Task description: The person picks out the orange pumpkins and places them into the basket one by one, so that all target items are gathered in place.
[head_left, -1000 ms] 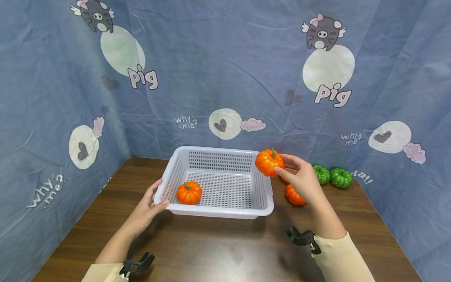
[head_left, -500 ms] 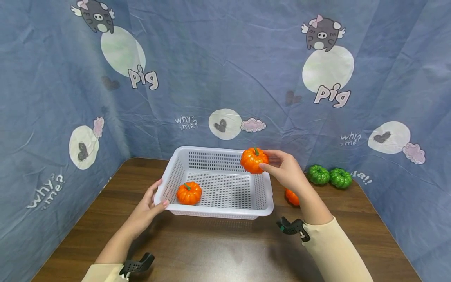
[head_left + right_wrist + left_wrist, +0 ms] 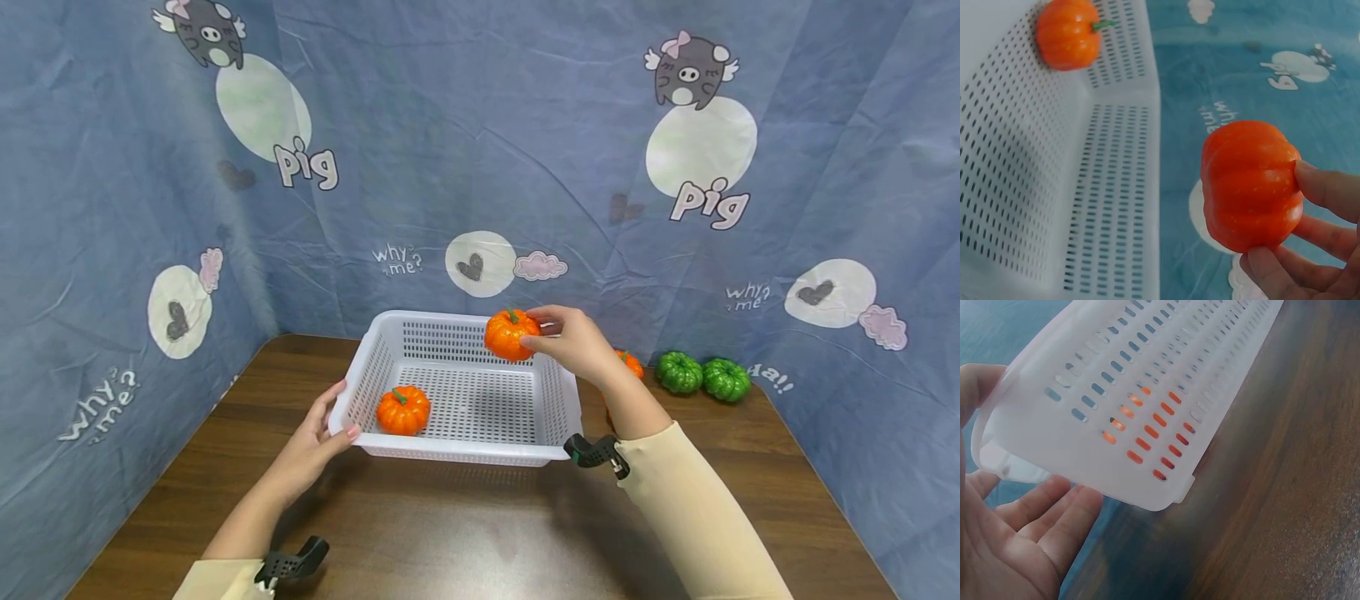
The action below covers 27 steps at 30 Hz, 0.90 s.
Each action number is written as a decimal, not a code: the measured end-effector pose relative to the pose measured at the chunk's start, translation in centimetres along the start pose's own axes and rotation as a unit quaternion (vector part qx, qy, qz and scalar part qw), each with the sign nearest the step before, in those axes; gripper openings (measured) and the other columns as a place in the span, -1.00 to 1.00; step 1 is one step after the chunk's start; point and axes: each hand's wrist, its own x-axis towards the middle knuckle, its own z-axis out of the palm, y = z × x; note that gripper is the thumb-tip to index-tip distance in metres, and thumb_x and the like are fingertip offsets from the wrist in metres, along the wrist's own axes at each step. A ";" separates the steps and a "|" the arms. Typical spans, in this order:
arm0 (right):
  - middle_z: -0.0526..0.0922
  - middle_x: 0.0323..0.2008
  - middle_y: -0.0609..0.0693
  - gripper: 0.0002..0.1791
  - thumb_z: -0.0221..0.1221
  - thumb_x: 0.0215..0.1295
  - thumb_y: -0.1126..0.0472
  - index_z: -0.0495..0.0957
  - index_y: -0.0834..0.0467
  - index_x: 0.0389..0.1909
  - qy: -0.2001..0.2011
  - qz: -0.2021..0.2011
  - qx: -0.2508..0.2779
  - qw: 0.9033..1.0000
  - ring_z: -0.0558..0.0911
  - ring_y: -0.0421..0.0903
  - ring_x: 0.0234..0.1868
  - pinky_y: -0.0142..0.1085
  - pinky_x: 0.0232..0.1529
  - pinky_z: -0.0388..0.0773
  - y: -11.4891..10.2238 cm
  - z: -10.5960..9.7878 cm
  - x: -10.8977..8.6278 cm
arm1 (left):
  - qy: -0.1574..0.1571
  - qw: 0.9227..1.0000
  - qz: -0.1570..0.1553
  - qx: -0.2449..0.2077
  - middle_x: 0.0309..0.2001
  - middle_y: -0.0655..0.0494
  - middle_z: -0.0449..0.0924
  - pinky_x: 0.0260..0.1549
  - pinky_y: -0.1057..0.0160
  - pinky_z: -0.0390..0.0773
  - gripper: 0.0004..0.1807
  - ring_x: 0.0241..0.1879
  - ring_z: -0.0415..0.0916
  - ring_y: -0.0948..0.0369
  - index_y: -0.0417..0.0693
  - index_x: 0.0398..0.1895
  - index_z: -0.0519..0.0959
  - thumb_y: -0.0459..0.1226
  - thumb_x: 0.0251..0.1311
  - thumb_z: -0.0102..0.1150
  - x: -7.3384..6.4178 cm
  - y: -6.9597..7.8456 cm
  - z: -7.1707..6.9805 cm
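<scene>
My right hand [image 3: 573,337] grips a small orange pumpkin [image 3: 512,335] with a green stem, holding it in the air over the back right part of a white perforated plastic basket [image 3: 450,450]. The right wrist view shows thumb and fingertips pressed against that pumpkin [image 3: 1250,187]. At the basket's left end, my left hand [image 3: 311,446] holds the rim, thumb at the front corner. In the left wrist view its fingers [image 3: 1075,519] lie at the outside of the basket wall. Another orange pumpkin [image 3: 402,411] sits on the basket floor, front left.
Two green pumpkins [image 3: 679,372] stand at the table's back right. Further orange pumpkins [image 3: 632,363] are partly hidden behind my right forearm. A blue printed cloth [image 3: 480,167] hangs behind and beside the brown wooden table [image 3: 450,533].
My right hand has carried the orange pumpkin leftward, from the basket's right edge to above its inside. The left hand and basket have stayed put.
</scene>
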 end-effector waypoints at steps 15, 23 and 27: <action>0.61 0.14 0.14 -0.46 0.37 0.26 0.13 0.55 0.18 0.24 -0.044 0.005 -0.039 0.998 0.62 0.08 0.12 -0.11 0.02 0.62 -0.6 3.2 3.2 | 0.001 1.000 -0.005 -0.006 0.45 -0.36 0.11 -0.02 0.50 0.44 -0.12 0.28 0.31 -0.18 0.08 0.61 -0.16 -0.29 0.40 0.14 -0.1 0.2 0.1; 0.62 0.13 0.15 -0.47 0.38 0.24 0.13 0.57 0.20 0.21 -0.061 0.006 -0.071 0.996 0.62 0.06 0.07 -0.16 -0.02 0.62 -0.3 5.2 5.0 | 0.002 1.000 -0.007 -0.006 0.46 -0.36 0.09 -0.01 0.48 0.44 -0.11 0.29 0.29 -0.19 0.09 0.61 -0.17 -0.28 0.39 0.14 0.0 0.1 0.0; 0.65 0.07 0.16 -0.50 0.40 0.22 0.15 0.60 0.22 0.16 -0.067 0.004 -0.078 0.995 0.62 0.05 0.05 -0.18 -0.02 0.61 -0.4 6.4 5.9 | 0.002 1.000 -0.005 -0.010 0.45 -0.36 0.08 -0.01 0.48 0.45 -0.11 0.29 0.28 -0.20 0.07 0.61 -0.16 -0.30 0.39 0.14 0.0 0.1 0.0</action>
